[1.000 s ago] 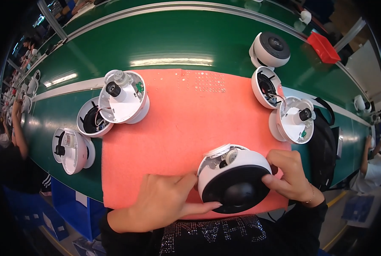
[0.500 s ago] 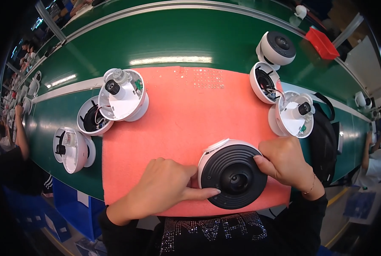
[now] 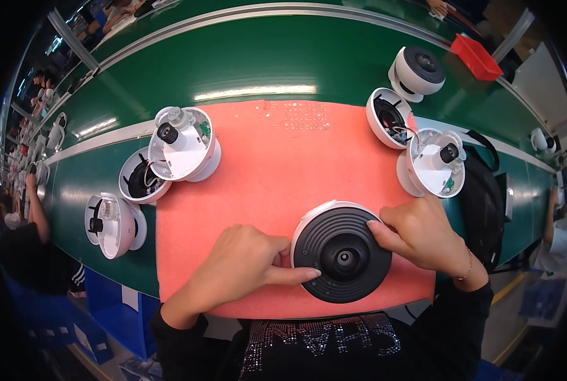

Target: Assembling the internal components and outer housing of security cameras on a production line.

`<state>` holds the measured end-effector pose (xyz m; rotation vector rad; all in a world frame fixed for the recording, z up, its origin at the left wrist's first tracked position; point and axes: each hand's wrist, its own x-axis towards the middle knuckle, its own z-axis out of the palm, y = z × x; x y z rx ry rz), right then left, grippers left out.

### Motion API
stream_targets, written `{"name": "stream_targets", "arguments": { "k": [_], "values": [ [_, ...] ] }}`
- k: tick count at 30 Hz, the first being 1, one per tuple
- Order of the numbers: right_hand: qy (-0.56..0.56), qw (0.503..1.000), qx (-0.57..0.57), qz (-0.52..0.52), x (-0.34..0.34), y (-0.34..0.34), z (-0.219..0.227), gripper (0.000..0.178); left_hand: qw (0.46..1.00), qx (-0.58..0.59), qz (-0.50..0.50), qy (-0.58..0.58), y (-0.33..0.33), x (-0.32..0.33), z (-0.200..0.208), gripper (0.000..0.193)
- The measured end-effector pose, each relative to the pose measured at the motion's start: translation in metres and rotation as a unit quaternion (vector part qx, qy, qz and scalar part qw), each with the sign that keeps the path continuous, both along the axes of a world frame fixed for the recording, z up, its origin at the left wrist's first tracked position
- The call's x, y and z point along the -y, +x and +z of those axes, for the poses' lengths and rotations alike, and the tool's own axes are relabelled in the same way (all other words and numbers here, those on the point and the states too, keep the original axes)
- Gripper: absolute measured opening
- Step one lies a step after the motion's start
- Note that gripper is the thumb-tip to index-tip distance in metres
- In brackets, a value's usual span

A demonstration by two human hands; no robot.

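Observation:
A round security camera [image 3: 315,238] with a white housing, a black ribbed face and a central lens is at the near edge of a pink mat [image 3: 264,178]. On its left side my left hand [image 3: 242,263] is closed, thumb lying across the black rim and fingers tucked under the housing. My right hand [image 3: 423,235] grips the opposite upper-right rim, its thumb pressed on the black face. The fingertips of both hands are partly hidden behind the camera. Small clear or silvery pieces [image 3: 305,116] lie in rows at the mat's far edge.
Opened camera housings with exposed lenses stand at left [image 3: 182,143], lower left [image 3: 115,225] and right [image 3: 435,162]. A closed camera [image 3: 416,73] and a red bin [image 3: 477,57] sit at the far right. A black bag [image 3: 483,190] lies beside the mat; co-workers are at both sides.
The held camera has shifted slightly up and left, and its lens face has tipped a little. Both hands moved with it, keeping their hold.

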<state>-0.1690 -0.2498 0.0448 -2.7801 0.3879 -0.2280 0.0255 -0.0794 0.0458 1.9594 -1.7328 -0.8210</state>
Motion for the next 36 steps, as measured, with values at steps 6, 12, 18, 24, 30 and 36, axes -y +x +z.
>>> {"name": "stream_targets", "arguments": {
  "k": [6, 12, 18, 24, 30, 36],
  "values": [
    [0.068, 0.997, -0.017, -0.042, 0.000, 0.002, -0.001, 0.038, 0.992, 0.052, 0.007, 0.115, 0.005, 0.010, 0.003, 0.041],
    [0.491, 0.870, 0.038, -0.004, -0.014, 0.011, -0.007, 0.051, 0.845, -0.517, 0.134, -0.009, -0.017, -0.018, -0.036, 0.069],
    [0.300, 0.921, 0.244, 0.047, -0.020, 0.045, 0.005, 0.068, 0.962, -0.129, 0.107, -0.216, -0.007, -0.022, 0.008, 0.085],
    [0.259, 0.915, 0.299, 0.081, -0.017, 0.090, 0.017, 0.066, 0.927, -0.232, 0.165, -0.243, 0.020, -0.021, 0.026, 0.083],
    [0.401, 0.839, 0.318, 0.186, -0.035, 0.102, 0.036, 0.100, 0.763, -0.454, 0.113, -0.446, 0.072, -0.011, -0.003, 0.072],
    [0.333, 0.830, 0.419, 0.158, -0.048, 0.129, 0.041, 0.096, 0.633, -0.592, 0.125, -0.483, 0.068, 0.023, -0.001, 0.072]
  ]
}}
